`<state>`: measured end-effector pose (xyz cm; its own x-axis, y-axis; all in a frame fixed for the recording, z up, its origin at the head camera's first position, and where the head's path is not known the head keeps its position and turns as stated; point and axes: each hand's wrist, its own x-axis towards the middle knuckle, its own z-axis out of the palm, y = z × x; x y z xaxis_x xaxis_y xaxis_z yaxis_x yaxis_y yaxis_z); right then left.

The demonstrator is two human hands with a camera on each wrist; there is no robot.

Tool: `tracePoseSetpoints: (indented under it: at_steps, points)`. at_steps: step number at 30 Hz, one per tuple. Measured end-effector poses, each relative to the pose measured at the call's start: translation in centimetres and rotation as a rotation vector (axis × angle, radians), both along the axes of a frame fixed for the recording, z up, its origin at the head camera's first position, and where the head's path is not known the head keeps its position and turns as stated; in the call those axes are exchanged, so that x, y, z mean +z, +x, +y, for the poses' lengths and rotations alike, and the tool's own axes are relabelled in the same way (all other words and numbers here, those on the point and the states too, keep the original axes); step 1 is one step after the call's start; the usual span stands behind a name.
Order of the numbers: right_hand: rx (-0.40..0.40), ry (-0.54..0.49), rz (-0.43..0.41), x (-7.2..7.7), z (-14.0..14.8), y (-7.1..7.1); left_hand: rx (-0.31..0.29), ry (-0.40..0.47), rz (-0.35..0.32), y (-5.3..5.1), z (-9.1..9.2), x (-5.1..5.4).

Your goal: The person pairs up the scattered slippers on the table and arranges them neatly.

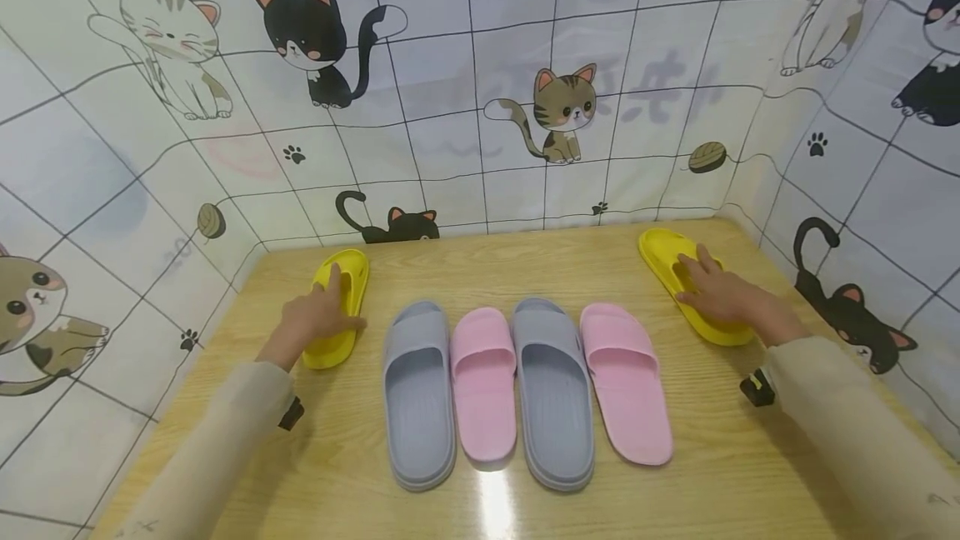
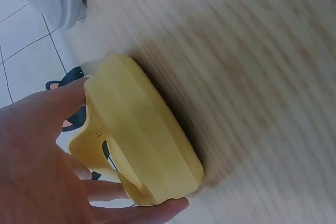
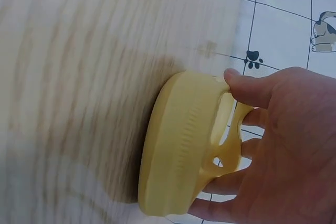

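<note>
Gripping two yellow slippers [image 1: 352,267] [image 1: 663,252] are two hands [image 1: 318,312] [image 1: 720,294]; two grey [image 1: 418,407] [image 1: 557,407], two pink [image 1: 485,398] [image 1: 632,394] between.

Your sleeves [image 1: 225,432], lower left and lower right: beige. Yellow slipper [image 1: 354,282], left of centre; second yellow slipper [image 1: 667,252], right of centre. Lower centre, before you: grey slippers [image 1: 418,407] and pink slippers [image 1: 483,398], alternating, plain. Tabletop [image 1: 337,465]: light tan, wood-grained. Wall [image 1: 450,148]: white, grid-lined in black; black paw prints [image 1: 294,155]; cats [image 1: 303,27] in black, white, striped brown.
</note>
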<state>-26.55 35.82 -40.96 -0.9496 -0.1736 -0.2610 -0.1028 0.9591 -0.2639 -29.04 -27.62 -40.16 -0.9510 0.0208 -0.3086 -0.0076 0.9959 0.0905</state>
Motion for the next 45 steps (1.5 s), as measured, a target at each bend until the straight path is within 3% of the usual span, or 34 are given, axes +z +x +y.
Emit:
tracePoseSetpoints:
  at_steps: [6,15,32,45]
  points:
    - [-0.010,0.012,-0.005,0.3,-0.2,-0.8,-0.005,0.008,0.007,-0.3,-0.2,0.2]
    - [-0.003,-0.001,-0.008,-0.2,0.0,-2.5,-0.059,0.040,0.081,-0.9,-1.7,-0.5]
    - [-0.067,-0.047,-0.080,0.6,-0.5,-4.5,-0.074,0.107,0.055,-2.4,-2.1,0.1]
    - [-0.079,-0.054,-0.071,0.5,-0.8,-5.7,-0.052,0.113,0.032,-3.6,-2.0,0.3]
